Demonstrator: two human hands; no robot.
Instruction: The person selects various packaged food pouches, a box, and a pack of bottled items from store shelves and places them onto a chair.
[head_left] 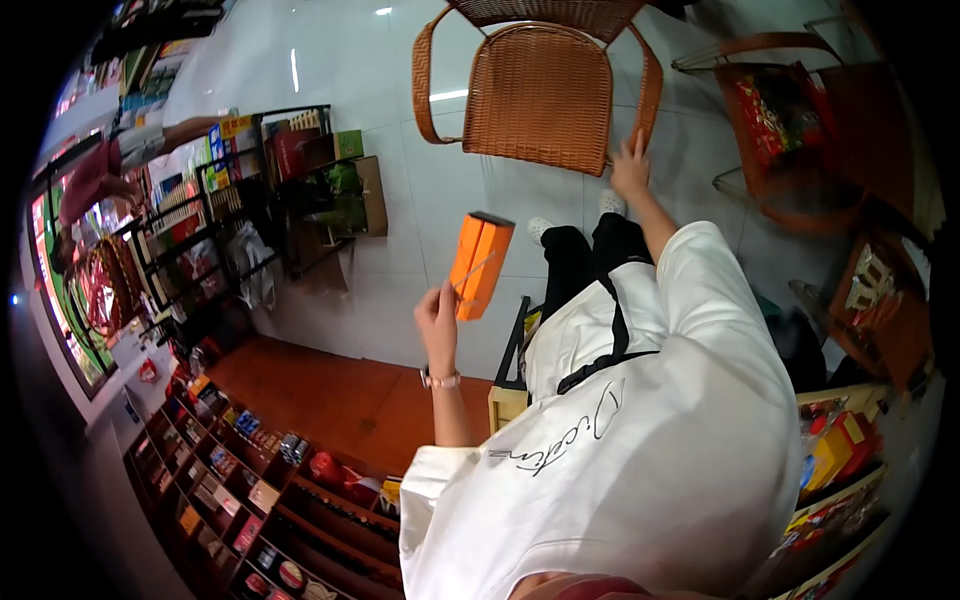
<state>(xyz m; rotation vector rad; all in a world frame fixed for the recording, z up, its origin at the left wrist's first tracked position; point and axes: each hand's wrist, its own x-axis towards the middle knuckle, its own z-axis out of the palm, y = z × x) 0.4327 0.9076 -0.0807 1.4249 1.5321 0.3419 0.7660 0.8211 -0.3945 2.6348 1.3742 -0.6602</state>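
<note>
My left hand (437, 318) is closed on an orange box (483, 262), held up over the floor. The box has a dark top end, and a thin pale strip or stick crosses its side near my fingers. My right hand (630, 170) reaches forward to a brown wicker chair (540, 90). Its fingers are at the chair's right armrest and appear closed around it. The chair's seat is bare, and its backrest is cut off by the top of the view.
A black rack of boxed goods (240, 190) stands left, with a person (100, 185) beyond it. Lower left is a compartmented shelf (215, 490) beside a reddish-brown surface (320, 395). Another chair (790, 130) bears a red packet at right. Goods shelves (840, 450) are beside me.
</note>
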